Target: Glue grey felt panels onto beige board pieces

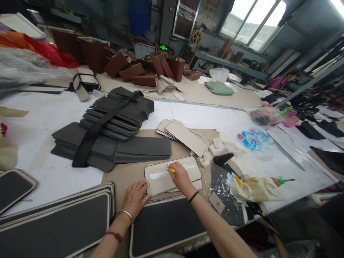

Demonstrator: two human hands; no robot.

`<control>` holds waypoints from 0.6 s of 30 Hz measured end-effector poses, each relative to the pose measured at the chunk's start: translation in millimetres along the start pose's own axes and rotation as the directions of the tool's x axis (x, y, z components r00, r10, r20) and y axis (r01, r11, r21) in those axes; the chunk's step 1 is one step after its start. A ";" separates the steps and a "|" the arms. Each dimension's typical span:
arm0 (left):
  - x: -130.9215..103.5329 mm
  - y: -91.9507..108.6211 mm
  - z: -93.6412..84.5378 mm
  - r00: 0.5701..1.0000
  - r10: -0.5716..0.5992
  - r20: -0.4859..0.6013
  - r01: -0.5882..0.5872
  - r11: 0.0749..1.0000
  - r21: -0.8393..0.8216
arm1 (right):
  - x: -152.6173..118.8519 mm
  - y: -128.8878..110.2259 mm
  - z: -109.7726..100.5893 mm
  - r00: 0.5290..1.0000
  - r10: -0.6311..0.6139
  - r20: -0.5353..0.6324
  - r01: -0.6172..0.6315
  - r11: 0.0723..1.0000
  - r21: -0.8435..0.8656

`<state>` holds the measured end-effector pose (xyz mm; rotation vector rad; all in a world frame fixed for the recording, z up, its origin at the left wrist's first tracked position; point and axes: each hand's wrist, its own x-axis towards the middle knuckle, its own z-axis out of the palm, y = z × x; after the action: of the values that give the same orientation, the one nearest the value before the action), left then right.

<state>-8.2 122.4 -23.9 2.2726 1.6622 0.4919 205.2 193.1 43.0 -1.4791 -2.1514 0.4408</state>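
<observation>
A beige rounded panel [158, 182] with dark edges lies before me, with wet white streaks like glue across it. Fingers of my left hand [135, 195] are spread and rest on its left end. My right hand [180, 175] is closed over the middle of the panel around a small yellow tool [172, 170]; most of the tool is hidden by the fingers. Another pale panel [199, 185] shows beneath the first. Just below both hands lies a large dark panel [166, 224] with a beige border.
Dark grey strips [115, 118] are bundled with a black band at left. Pale panels [188, 138] are stacked beyond my hands. At right are a pot of white paste [242, 191] and a spattered dark board [221, 186]. Bordered dark panels [67, 222] pile up front left; brown boxy pieces [145, 71] stand behind.
</observation>
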 end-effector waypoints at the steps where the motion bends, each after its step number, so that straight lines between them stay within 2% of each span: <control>1: 0.2 -0.3 -0.1 1.000 0.001 0.002 -0.001 1.000 -0.006 | -0.7 -8.9 3.4 1.000 -0.024 0.019 0.023 0.999 0.047; 4: 0.9 0.9 -2.0 1.000 -0.006 0.020 0.007 1.000 -0.022 | -1.0 -18.7 4.4 0.999 -0.034 -0.010 0.035 0.981 0.192; 8: 2.3 5.5 -7.0 0.998 -0.039 0.046 0.041 0.998 -0.053 | 3.7 -7.9 -0.2 0.987 0.099 -0.124 -0.072 0.977 0.199; 13: 4.0 8.2 -10.9 0.994 -0.064 0.087 0.073 0.993 -0.095 | 10.8 -13.0 8.2 0.979 0.200 -0.043 -0.179 0.940 0.290; 18: 3.4 7.4 -11.0 0.993 -0.061 0.101 0.072 0.992 -0.104 | 21.6 -32.3 28.5 0.926 0.379 -0.009 -0.333 0.824 0.459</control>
<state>-5.6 123.7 -10.5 2.1222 1.6184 0.4373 157.9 202.0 40.7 -1.5798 -1.5435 0.9114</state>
